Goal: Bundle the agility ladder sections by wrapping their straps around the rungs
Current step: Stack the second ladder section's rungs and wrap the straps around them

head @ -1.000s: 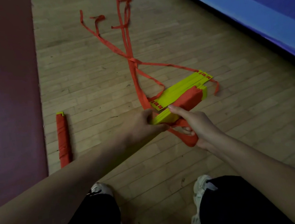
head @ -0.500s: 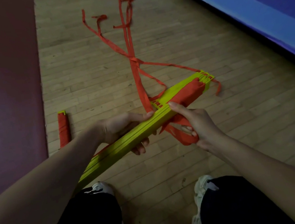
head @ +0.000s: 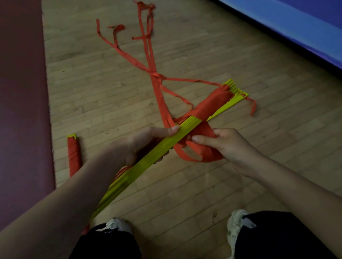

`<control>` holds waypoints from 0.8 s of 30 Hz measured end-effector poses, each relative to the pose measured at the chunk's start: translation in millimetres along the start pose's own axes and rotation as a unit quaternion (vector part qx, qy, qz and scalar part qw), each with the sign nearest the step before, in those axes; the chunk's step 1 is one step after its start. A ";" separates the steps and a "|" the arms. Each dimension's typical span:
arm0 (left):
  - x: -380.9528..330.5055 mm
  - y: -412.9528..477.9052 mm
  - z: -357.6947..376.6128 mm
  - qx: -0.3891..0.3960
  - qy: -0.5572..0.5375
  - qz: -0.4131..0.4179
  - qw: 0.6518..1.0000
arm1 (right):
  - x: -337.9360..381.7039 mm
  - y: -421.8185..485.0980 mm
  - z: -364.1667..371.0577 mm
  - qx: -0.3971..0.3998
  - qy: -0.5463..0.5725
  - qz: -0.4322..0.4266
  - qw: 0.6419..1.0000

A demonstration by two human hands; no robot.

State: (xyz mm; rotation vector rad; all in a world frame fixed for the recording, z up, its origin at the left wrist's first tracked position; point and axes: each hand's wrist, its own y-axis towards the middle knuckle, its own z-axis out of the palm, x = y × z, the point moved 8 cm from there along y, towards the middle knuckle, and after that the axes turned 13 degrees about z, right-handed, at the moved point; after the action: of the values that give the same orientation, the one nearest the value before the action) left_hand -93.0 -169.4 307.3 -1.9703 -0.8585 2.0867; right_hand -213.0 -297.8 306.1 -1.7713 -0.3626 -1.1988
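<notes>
In the head view the left hand (head: 144, 145) grips the stack of yellow rungs (head: 129, 181) near its middle, fingers curled round it, holding it slantwise above the wooden floor (head: 215, 188); the right hand (head: 229, 146) pinches a loop of red strap (head: 201, 158) just beside the stack, next to the turns wound about its far end; loose tails trail over the floor; the rungs look light, stiff plastic, best held mid-length; the webbing seems limp, apt to slacken unless pulled taut; no writing can be read.
</notes>
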 end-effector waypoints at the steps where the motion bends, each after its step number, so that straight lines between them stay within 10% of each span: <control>1: -0.8 0.5 -2.1 -0.009 -0.002 0.003 1.000 | -0.6 -1.4 2.0 0.013 0.014 0.011 1.000; 13: -20.7 -4.7 -0.7 -0.022 0.101 0.053 0.993 | 11.8 -14.1 1.0 -0.059 -0.041 -0.075 0.995; 24: -37.0 3.8 1.9 -0.112 0.289 0.163 0.936 | -1.2 -13.3 -3.7 -0.114 0.091 0.017 0.989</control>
State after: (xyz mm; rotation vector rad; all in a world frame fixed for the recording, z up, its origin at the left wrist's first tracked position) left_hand -89.0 -190.7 337.5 -2.7990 -0.6991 1.4169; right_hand -224.5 -293.6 312.4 -1.8337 -0.0913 -1.4101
